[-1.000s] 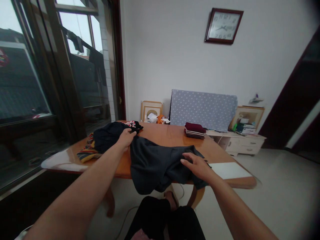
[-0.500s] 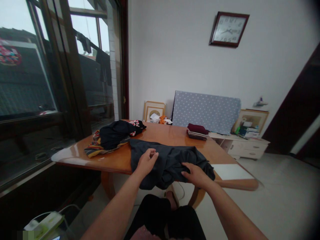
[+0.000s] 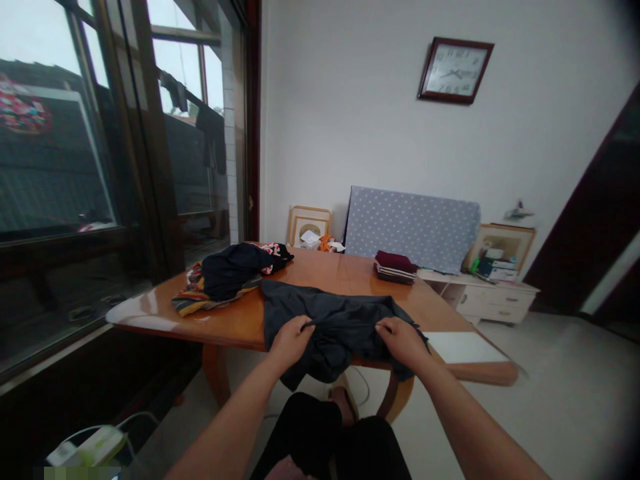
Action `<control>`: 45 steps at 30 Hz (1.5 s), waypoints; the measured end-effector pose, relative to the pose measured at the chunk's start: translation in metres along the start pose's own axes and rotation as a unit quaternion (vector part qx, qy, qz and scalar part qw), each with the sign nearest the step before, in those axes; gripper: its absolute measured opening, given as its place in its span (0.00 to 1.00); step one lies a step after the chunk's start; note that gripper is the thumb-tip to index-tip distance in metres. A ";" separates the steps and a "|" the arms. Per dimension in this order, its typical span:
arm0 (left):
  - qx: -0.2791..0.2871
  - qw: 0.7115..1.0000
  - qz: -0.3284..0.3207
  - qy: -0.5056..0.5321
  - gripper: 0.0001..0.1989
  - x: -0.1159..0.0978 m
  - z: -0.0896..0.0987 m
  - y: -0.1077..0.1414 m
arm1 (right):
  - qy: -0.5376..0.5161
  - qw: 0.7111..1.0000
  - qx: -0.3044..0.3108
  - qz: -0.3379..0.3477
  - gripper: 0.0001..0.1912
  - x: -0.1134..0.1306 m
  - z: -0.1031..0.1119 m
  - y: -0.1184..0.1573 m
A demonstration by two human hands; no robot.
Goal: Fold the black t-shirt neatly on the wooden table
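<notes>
A dark grey garment (image 3: 345,310) lies rumpled along the near side of the wooden table, and part of it hangs over the front edge. Its exact kind cannot be made out. My left hand (image 3: 294,340) pinches the cloth left of its middle. On the right side my right hand (image 3: 400,339) grips it too, thumb and fingers pressed together. Between the two hands the fabric is drawn into a fairly straight line, with folds bunched below it.
The wooden table (image 3: 325,267) bears a heap of dark and patterned clothes (image 3: 227,270) at left and a folded stack (image 3: 395,267) at back right. A white sheet (image 3: 467,347) lies by the right corner. A power strip (image 3: 90,448) is at lower left.
Both hands have closed on the dark grey garment; before, the left hovered over it with loose fingers and the right rested on it, fingers apart. The cloth between them is now straighter.
</notes>
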State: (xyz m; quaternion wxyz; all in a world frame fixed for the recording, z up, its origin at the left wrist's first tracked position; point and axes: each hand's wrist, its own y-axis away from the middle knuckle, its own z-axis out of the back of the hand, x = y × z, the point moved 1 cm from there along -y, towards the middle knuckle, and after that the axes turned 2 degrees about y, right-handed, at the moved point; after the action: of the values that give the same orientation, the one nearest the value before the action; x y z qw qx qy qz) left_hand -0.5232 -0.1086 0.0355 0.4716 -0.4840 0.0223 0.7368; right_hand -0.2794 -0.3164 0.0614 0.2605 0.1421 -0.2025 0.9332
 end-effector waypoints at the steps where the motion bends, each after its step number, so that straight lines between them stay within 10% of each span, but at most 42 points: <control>1: -0.013 0.999 0.004 0.035 0.12 -0.001 0.005 -0.004 | 0.001 1.000 -0.028 -0.012 0.16 -0.003 0.006 -0.004; 7: -0.091 0.978 0.056 0.180 0.19 -0.019 0.036 -0.028 | -0.084 0.986 -0.127 -0.062 0.20 0.001 0.041 -0.025; 14: -0.115 0.916 0.091 0.372 0.23 -0.041 0.051 -0.057 | -0.393 0.912 -0.090 -0.071 0.19 0.029 0.041 -0.039; 26: -0.269 0.822 0.121 0.488 0.14 -0.051 0.099 -0.093 | -0.093 0.992 0.081 0.038 0.48 0.015 -0.001 0.020; 34: -0.268 0.821 0.110 0.492 0.07 -0.066 0.130 -0.115 | -0.030 0.999 -0.040 -0.018 0.13 -0.005 0.019 0.008; 39: -0.246 0.825 0.102 0.499 0.06 -0.092 0.146 -0.126 | -0.274 0.931 -0.210 -0.117 0.12 -0.006 0.062 -0.017; 45: -0.212 0.842 0.101 0.486 0.10 -0.118 0.164 -0.134 | -0.487 0.832 -0.232 -0.132 0.12 0.015 0.108 -0.031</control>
State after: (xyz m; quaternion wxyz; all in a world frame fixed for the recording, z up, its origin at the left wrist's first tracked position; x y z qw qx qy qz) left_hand -0.5304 -0.0333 0.2662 0.2092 -0.8631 0.1403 0.4377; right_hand -0.2579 -0.3345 0.1712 0.2738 0.5391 -0.4931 0.6255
